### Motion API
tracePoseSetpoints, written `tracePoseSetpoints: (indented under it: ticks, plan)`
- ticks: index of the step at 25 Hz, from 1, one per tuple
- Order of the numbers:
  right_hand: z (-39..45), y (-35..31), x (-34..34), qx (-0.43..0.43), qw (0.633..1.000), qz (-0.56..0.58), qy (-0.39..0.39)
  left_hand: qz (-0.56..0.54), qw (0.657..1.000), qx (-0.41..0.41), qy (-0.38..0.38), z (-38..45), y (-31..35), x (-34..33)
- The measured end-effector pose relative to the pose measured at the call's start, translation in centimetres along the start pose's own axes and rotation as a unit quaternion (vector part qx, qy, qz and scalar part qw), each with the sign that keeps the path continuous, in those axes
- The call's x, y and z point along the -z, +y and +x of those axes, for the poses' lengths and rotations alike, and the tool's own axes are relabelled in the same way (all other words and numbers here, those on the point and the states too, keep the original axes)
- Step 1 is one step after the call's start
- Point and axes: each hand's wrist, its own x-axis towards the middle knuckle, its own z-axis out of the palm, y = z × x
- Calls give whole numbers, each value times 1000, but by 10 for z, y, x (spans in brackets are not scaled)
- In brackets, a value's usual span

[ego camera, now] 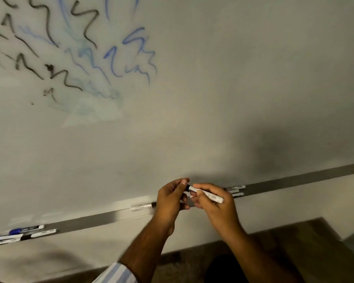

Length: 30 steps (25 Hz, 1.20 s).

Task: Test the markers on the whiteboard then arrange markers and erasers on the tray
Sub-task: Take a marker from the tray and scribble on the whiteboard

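Note:
A white marker (pixel 209 196) lies in my right hand (pixel 215 209), just in front of the grey tray (pixel 102 219) that runs along the foot of the whiteboard (pixel 213 88). My left hand (pixel 170 201) pinches the marker's black cap (pixel 187 187) at its left end. The two hands touch over the tray's middle. One marker (pixel 143 206) rests on the tray left of my hands. Several markers (pixel 235 190) lie behind my right hand. Several more markers (pixel 18 234), black and blue capped, lie at the tray's far left.
Black and blue squiggles (pixel 76 48) and a smeared patch cover the whiteboard's upper left. The wall continues below the tray, with brown floor (pixel 294 242) at the bottom right. No eraser is in view.

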Motion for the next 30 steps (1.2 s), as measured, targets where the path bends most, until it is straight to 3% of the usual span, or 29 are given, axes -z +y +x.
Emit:
tracePoseSetpoints:
  ticks: [3, 6, 12, 17, 25, 30]
  plan:
    - [-19, 44, 25, -178, 980, 69, 63, 32, 995, 91, 29, -1, -59, -21]
    - [-45, 108, 58, -323, 938, 34, 119, 124, 978, 162, 38, -1, -120, -26]
    - [-90, 218, 121, -463, 874, 18, 147, 252, 945, 205, -23, -10, -188, -28]
    - [-92, 238, 133, -485, 869, -50, 86, 297, 928, 215, -67, -12, -204, -32]
    - [-85, 233, 139, -472, 874, -55, 98, 306, 920, 233, -78, -6, -213, -36]
    - [-63, 215, 128, -437, 895, -2, 91, 281, 935, 208, -59, 6, -213, -40]
